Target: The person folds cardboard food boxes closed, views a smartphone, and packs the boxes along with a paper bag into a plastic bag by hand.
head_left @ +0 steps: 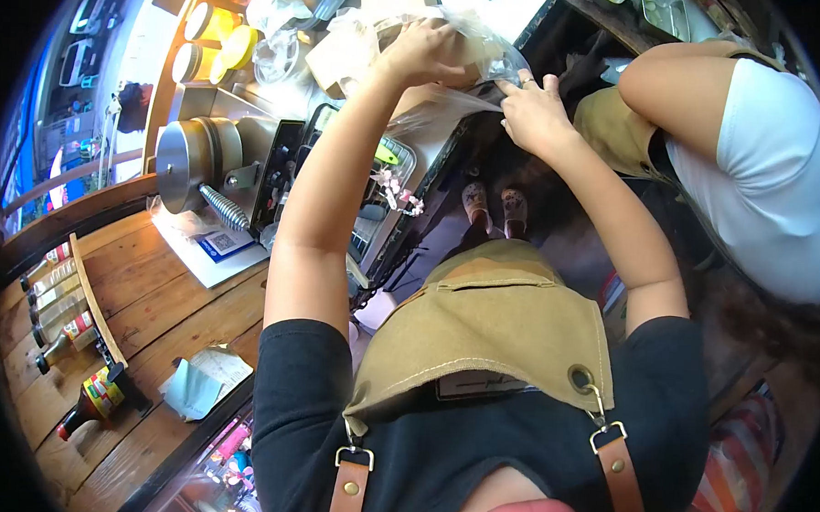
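A clear plastic bag [496, 60] stretches between my two hands at the counter's edge, around or over a brown cardboard box [465, 75]. My left hand [423, 52] is at the bag's left side, its fingers curled over the plastic and partly lost in glare. At the bag's right edge is my right hand [537, 112], fingers bent and pinching the plastic, thumb raised. More brown boxes [331, 62] stand left of my left hand. How far the box sits inside the bag, I cannot tell.
A round metal machine [195, 160] with a coiled handle stands left. Yellow-lidded jars [209, 28] are behind it. Sauce bottles [92, 402] line a wooden counter [151, 313] with folded papers [205, 382]. A person in a white shirt [771, 171] bends close on my right.
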`<control>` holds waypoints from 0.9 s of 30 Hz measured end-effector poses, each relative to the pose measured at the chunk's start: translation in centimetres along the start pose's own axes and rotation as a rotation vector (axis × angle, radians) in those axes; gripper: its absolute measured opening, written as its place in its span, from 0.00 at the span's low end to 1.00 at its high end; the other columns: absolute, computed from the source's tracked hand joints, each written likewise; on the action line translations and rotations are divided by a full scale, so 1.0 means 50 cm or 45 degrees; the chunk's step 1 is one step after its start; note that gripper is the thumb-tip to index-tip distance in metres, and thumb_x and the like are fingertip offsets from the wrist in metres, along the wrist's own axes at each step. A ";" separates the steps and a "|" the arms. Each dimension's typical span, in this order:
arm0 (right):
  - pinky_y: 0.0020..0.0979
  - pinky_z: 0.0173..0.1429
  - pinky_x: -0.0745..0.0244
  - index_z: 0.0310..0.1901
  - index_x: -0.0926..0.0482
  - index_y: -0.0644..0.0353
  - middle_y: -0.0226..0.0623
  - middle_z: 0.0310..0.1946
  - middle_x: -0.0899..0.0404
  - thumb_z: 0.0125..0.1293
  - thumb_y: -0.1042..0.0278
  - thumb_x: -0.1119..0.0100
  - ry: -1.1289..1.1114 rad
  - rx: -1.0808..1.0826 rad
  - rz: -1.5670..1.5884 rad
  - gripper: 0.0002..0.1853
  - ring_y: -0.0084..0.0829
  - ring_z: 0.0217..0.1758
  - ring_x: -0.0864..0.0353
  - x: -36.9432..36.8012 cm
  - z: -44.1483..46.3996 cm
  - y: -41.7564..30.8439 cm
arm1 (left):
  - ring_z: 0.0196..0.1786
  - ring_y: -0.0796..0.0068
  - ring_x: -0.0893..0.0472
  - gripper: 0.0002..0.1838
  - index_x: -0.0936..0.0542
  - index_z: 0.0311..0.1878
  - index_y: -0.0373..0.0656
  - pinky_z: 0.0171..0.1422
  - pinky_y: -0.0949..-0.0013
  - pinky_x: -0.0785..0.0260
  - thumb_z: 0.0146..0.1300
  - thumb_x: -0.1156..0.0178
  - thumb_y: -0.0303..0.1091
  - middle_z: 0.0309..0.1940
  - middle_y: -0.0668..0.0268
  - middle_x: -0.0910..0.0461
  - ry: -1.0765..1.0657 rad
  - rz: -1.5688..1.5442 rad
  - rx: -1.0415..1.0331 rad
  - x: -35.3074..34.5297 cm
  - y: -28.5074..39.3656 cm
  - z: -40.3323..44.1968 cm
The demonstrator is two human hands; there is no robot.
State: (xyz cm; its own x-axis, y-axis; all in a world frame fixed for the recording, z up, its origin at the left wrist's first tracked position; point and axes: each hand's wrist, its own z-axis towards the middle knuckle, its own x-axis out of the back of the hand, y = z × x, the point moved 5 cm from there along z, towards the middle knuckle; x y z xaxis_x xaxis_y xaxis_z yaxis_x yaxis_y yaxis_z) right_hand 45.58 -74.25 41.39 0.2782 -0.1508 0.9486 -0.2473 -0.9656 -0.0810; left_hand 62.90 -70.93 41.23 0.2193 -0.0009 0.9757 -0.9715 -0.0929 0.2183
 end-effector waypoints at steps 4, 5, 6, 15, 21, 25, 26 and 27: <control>0.47 0.57 0.44 0.49 0.24 0.55 0.32 0.52 0.26 0.59 0.70 0.49 0.024 0.032 0.007 0.16 0.35 0.62 0.35 -0.024 0.009 -0.011 | 0.57 0.48 0.29 0.40 0.29 0.57 0.38 0.63 0.55 0.38 0.43 0.32 0.53 0.52 0.47 0.28 0.009 -0.047 -0.016 0.013 0.009 -0.006; 0.47 0.57 0.44 0.52 0.25 0.56 0.33 0.51 0.26 0.59 0.70 0.49 0.069 0.042 -0.027 0.18 0.36 0.62 0.35 -0.030 0.010 -0.013 | 0.56 0.47 0.29 0.41 0.29 0.57 0.37 0.62 0.55 0.37 0.43 0.31 0.54 0.52 0.46 0.28 -0.018 -0.026 0.025 0.008 0.011 -0.007; 0.47 0.57 0.44 0.52 0.25 0.56 0.33 0.51 0.26 0.59 0.70 0.49 0.070 0.043 -0.026 0.18 0.36 0.62 0.35 -0.039 0.012 -0.015 | 0.56 0.47 0.29 0.41 0.30 0.58 0.37 0.61 0.56 0.36 0.43 0.31 0.54 0.52 0.45 0.28 -0.045 -0.003 0.067 0.007 0.011 -0.007; 0.50 0.55 0.40 0.63 0.33 0.50 0.36 0.56 0.30 0.55 0.71 0.46 0.138 -0.042 0.037 0.30 0.41 0.62 0.35 -0.066 0.025 -0.006 | 0.55 0.46 0.28 0.42 0.30 0.59 0.40 0.61 0.55 0.36 0.43 0.30 0.53 0.50 0.45 0.26 0.029 0.005 0.034 -0.001 0.006 -0.009; 0.50 0.55 0.42 0.58 0.29 0.52 0.37 0.53 0.29 0.57 0.70 0.48 0.216 -0.067 0.089 0.24 0.38 0.62 0.35 -0.077 0.030 0.004 | 0.56 0.46 0.29 0.40 0.30 0.58 0.43 0.61 0.53 0.37 0.41 0.29 0.51 0.52 0.48 0.27 0.075 0.053 0.067 -0.015 0.015 -0.014; 0.45 0.49 0.35 0.47 0.25 0.55 0.35 0.45 0.23 0.57 0.66 0.45 0.502 -0.031 0.276 0.14 0.37 0.54 0.27 -0.070 0.021 0.009 | 0.57 0.44 0.31 0.39 0.30 0.60 0.49 0.62 0.52 0.37 0.43 0.30 0.50 0.53 0.49 0.27 0.145 0.027 0.009 -0.013 0.008 -0.007; 0.45 0.49 0.35 0.47 0.25 0.55 0.35 0.45 0.23 0.57 0.66 0.45 0.501 -0.040 0.282 0.14 0.37 0.54 0.27 -0.070 0.024 0.010 | 0.57 0.44 0.31 0.38 0.29 0.60 0.50 0.62 0.52 0.37 0.43 0.30 0.49 0.54 0.49 0.28 0.112 0.012 0.002 -0.011 0.001 -0.007; 0.42 0.44 0.32 0.45 0.25 0.54 0.35 0.40 0.21 0.58 0.66 0.46 0.548 -0.052 0.337 0.13 0.35 0.46 0.24 -0.066 0.026 0.016 | 0.57 0.45 0.31 0.38 0.29 0.60 0.50 0.62 0.52 0.38 0.43 0.30 0.49 0.54 0.49 0.28 0.084 -0.002 -0.004 -0.013 -0.001 -0.003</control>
State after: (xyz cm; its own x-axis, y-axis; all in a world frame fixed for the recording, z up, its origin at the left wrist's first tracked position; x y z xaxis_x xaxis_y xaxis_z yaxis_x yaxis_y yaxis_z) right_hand 45.70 -74.80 37.82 -0.2042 -0.2797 0.9381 -0.2962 -0.8958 -0.3315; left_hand 62.81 -70.76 40.61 0.2146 0.0646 0.9746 -0.9714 -0.0901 0.2199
